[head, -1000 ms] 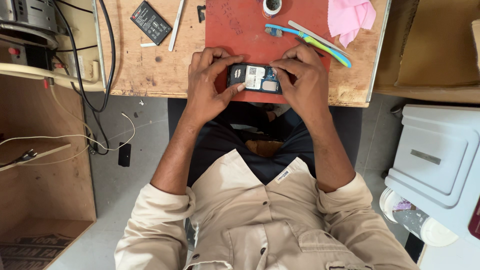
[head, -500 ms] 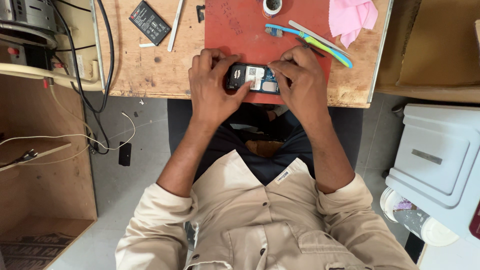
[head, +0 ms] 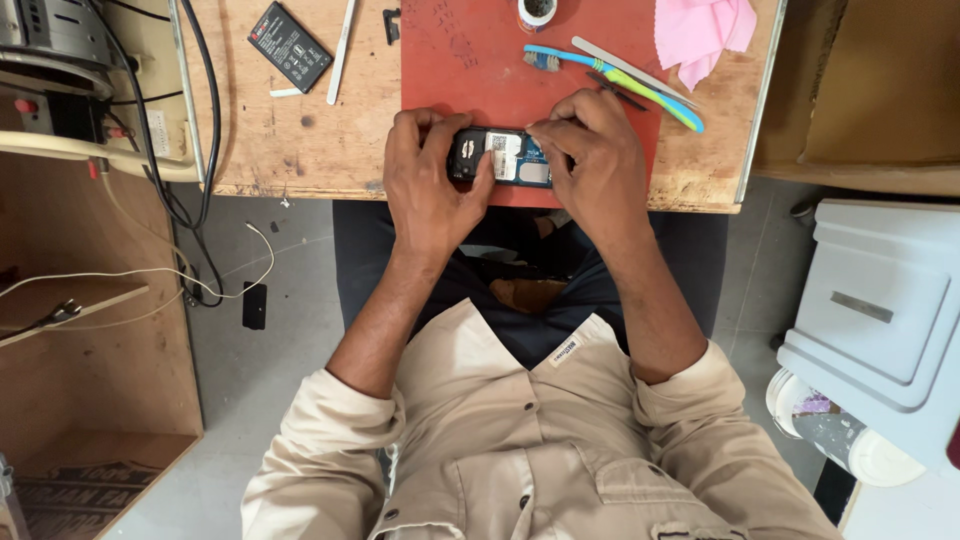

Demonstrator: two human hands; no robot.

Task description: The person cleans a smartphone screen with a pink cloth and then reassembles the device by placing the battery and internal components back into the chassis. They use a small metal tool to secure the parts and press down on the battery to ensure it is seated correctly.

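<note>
Head view: both hands clamped on a small opened mobile phone (head: pixel 503 157), back cover off, battery bay and label exposed, held over the near edge of the red mat (head: pixel 470 60) on the wooden worktop (head: pixel 300 150). Left hand (head: pixel 430 185) grips the phone's left end; right hand (head: pixel 590 165) pinches the right end, fingertips at its upper corner. Removed black battery (head: pixel 290 45) lies well apart at upper left, beside white tweezers (head: pixel 342 45). Toothbrush (head: pixel 615 80) and pink cloth (head: pixel 700 28) near. Judged: disassembly partway; board still in the shell.
</note>
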